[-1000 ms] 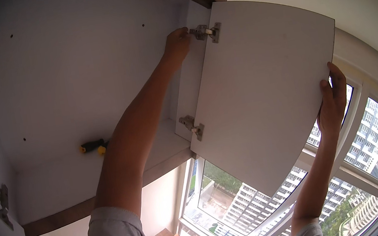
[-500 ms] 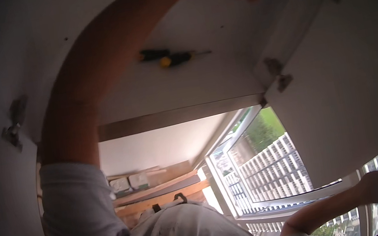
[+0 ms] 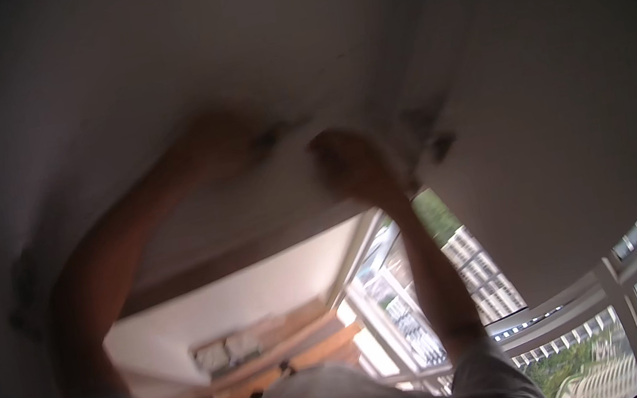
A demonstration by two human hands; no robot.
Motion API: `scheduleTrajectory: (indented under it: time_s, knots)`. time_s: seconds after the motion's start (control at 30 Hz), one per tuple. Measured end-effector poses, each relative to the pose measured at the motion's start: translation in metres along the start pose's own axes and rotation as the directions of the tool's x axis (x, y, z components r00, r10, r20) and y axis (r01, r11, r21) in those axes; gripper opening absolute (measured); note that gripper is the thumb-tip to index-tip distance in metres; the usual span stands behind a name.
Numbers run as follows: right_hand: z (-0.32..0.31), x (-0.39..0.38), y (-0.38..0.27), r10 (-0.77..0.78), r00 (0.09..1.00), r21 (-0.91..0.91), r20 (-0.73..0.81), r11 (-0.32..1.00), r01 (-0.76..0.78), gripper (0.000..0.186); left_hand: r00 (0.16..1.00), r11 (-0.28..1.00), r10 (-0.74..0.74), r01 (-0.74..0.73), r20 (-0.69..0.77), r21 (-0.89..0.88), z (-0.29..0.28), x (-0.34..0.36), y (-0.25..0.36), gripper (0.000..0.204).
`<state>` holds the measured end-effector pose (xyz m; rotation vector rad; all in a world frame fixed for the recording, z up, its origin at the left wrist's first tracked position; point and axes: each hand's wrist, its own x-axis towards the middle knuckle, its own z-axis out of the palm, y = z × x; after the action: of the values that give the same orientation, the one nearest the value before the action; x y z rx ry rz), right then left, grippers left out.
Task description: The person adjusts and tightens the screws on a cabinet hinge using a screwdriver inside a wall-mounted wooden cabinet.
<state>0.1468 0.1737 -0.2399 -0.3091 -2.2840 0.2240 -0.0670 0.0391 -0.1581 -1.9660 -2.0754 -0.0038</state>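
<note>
Inside a pale cabinet, my left hand [image 3: 220, 144] is over the cabinet's bottom board, at the spot of a screwdriver [image 3: 269, 137]. Only part of its dark handle and a thin shaft show past the fingers. Motion smears those fingers, so whether they grip it is unclear. Just right of the shaft tip is my right hand [image 3: 353, 167], its fingers curled in. A small dark patch shows at its fingertips; what they hold, if anything, cannot be made out. A second screwdriver is not distinguishable, perhaps hidden by my left hand.
An open cabinet door [image 3: 550, 137] stands on the right, on dark blurred hinges [image 3: 441, 148]. The cabinet's front edge [image 3: 236, 258] runs below my forearms. Beyond are a window frame [image 3: 556, 303] and wooden boards [image 3: 285, 354] with items on them.
My left hand has come down from the upper right to the screwdrivers. My right hand has moved from the lower right by the window up into the cabinet. The view has tilted.
</note>
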Motion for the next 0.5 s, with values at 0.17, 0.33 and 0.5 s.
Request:
scheduleTrajectory:
  time_s: [0.17,0.33,0.5]
  knots:
    - [0.023,0.012,0.007,0.166,0.986,-0.055,-0.022,0.984,-0.167,0.026,0.995,0.994,0.065,-0.071,-0.079,-0.082,0.067,0.038,-0.003,0.040]
    - [0.012,0.022,0.039,0.332,0.943,0.050,0.008,0.942,-0.332,0.038,0.969,0.966,0.007,-0.071,-0.249,-0.250,0.023,0.042,0.017,0.034]
    - [-0.042,0.084,0.018,0.590,0.807,0.905,-0.010,0.348,-0.244,0.041,0.891,0.826,0.025,-0.273,-0.452,-0.492,-0.026,0.051,0.030,0.032]
